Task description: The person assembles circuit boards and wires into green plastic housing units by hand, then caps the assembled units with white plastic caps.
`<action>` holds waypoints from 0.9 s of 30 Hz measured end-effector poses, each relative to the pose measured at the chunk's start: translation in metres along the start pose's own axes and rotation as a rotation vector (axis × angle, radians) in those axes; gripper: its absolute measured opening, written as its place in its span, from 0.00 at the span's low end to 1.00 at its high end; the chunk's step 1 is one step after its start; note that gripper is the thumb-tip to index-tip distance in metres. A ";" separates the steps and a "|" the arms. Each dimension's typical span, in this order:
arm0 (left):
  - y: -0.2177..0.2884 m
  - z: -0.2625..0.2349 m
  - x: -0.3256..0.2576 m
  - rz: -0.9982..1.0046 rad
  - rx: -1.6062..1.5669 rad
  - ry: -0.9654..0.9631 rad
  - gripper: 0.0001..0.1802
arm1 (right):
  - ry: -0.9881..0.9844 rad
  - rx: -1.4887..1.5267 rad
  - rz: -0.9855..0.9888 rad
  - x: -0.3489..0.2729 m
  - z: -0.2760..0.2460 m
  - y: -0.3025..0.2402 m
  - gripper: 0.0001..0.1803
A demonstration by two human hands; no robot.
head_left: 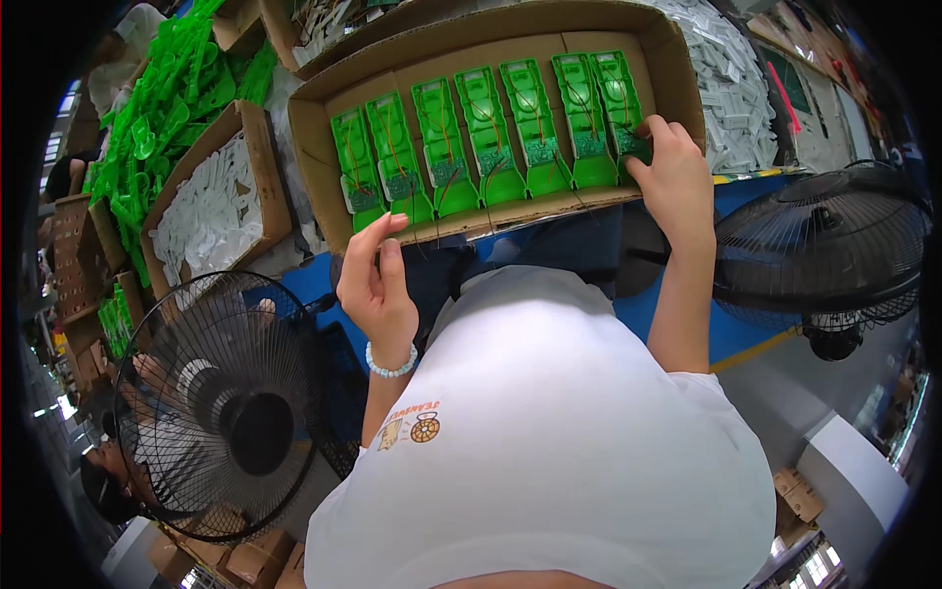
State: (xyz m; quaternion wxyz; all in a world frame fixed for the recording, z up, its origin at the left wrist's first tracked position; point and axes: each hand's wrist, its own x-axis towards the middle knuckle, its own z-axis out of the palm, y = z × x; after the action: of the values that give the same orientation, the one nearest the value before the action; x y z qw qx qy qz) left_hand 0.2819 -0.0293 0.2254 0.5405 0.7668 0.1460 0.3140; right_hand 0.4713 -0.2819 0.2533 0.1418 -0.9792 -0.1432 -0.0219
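Note:
A shallow cardboard box (385, 71) in front of me holds a row of several bright green plastic housings (482, 103). Each has thin red and black wires and a small green circuit board (542, 150) at its near end. My right hand (679, 182) reaches over the box's right side, thumb and fingertips closed on the circuit board (633, 145) of the rightmost housing; the fingers partly cover it. Just outside the near left rim, my left hand (378, 285) is raised with bent fingers, thumb and forefinger apart, and nothing visible in it. Dark wire ends hang over the near rim beside it.
Large black fans stand at left (221, 402) and right (829, 240), close to my arms. Left of the box are a carton of pale plastic parts (211, 201) and a heap of green parts (162, 118). More pale parts (721, 83) lie at right. A person sits behind the left fan.

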 end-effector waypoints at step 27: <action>-0.036 0.013 0.024 0.549 0.529 -0.043 0.11 | -0.133 0.371 -0.022 0.010 0.019 -0.023 0.10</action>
State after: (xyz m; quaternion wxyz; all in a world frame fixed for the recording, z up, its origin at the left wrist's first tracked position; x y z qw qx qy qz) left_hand 0.3125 -0.0115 0.1971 0.2226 0.8968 -0.0002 0.3824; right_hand 0.4747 -0.2524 0.2427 0.3097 -0.9340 -0.1648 0.0683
